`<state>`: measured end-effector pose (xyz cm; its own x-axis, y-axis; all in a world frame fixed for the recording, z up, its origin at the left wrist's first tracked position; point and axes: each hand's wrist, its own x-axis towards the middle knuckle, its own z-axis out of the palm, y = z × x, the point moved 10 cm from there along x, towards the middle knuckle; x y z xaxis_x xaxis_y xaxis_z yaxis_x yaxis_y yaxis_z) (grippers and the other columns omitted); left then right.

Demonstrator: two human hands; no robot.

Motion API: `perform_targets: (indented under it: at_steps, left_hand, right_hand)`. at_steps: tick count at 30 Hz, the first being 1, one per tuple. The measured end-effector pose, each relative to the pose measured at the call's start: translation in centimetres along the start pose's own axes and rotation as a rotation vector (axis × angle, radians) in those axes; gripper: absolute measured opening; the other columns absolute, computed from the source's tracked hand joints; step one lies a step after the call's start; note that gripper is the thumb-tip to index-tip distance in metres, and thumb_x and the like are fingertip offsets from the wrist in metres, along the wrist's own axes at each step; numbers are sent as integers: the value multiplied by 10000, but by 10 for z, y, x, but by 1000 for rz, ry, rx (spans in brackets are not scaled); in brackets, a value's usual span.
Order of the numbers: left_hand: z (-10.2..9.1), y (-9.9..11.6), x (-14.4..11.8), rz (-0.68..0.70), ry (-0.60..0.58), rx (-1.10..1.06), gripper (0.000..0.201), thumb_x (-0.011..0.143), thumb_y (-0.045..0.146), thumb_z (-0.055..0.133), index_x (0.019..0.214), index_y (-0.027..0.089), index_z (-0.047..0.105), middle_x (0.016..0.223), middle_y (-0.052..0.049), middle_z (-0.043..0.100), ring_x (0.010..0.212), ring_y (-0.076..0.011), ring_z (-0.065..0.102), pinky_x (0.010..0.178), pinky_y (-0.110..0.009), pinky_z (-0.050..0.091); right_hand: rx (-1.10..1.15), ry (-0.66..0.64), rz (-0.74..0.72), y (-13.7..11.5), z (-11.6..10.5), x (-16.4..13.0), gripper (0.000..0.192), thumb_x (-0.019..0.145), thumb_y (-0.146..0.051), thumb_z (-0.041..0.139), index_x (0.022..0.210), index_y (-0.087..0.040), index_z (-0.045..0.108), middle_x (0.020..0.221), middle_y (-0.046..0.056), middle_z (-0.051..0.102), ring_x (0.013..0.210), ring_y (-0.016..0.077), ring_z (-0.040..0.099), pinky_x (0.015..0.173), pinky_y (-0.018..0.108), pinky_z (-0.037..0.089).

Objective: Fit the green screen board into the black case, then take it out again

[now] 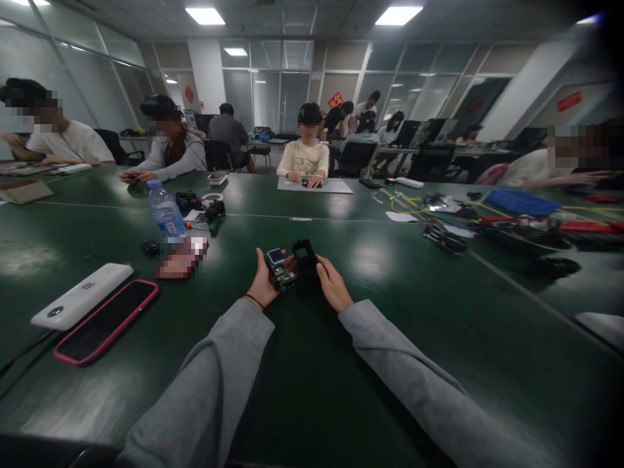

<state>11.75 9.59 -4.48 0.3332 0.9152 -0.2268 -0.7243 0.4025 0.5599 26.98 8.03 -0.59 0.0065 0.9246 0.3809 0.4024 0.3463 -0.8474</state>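
My left hand (262, 284) holds a small green circuit board with a little screen (279, 267), tilted up toward me. My right hand (330, 282) grips a black plastic casing (305, 261) with a square window near its top, held upright right beside the board. The two parts touch or nearly touch between my hands, just above the dark green table (312, 364). Both of my arms are in grey sleeves, and a dark band circles my left wrist.
A phone in a pink case (104, 320) and a white power bank (80, 296) lie at my left. A water bottle (166, 212) and black parts (202, 208) stand further back. Tools, cables and a blue tray (521, 201) crowd the right. Several other people sit around the table.
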Motion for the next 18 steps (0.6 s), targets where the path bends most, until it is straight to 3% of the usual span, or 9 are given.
perform_targets:
  at_steps: [5, 10, 13, 15, 18]
  left_hand:
    - [2, 0, -1, -2, 13, 8, 707, 735, 724, 350, 1128, 170, 544, 1057, -141, 625, 989, -262, 601, 782, -416, 510]
    - [5, -1, -1, -6, -11, -2, 692, 748, 715, 337, 1140, 179, 532, 1080, -134, 614, 1042, -264, 575, 813, -414, 503]
    - [5, 0, 0, -11, -28, -10, 691, 754, 711, 328, 1160, 183, 512, 1150, -145, 586, 1091, -274, 549, 834, -428, 490]
    - [6, 0, 0, -14, -55, -29, 695, 754, 712, 331, 1180, 187, 490, 1216, -155, 551, 1123, -280, 529, 847, -438, 480]
    - [9, 3, -1, -2, -97, -65, 699, 761, 707, 326, 1204, 185, 465, 1283, -162, 502, 1159, -281, 503, 870, -445, 464]
  right_hand:
    - [-35, 2, 33, -3, 0, -2, 422, 903, -454, 339, 1209, -210, 497, 1181, 48, 556, 1124, 186, 504, 1003, 377, 363]
    - [-166, 47, -28, -15, 3, -8, 724, 749, -516, 577, 1322, -134, 355, 1288, 135, 456, 1192, 244, 445, 1017, 410, 359]
    - [-254, 102, -85, -15, -2, -7, 692, 742, -489, 585, 1290, -113, 393, 1248, 157, 481, 1162, 260, 470, 994, 425, 382]
    - [-294, 173, -97, -9, -21, -3, 635, 767, -481, 552, 1271, -119, 416, 1220, 155, 501, 1126, 258, 494, 964, 428, 405]
    - [-408, 327, -141, 4, -81, 4, 656, 774, -503, 528, 1278, -101, 407, 1207, 168, 497, 1111, 263, 488, 951, 435, 404]
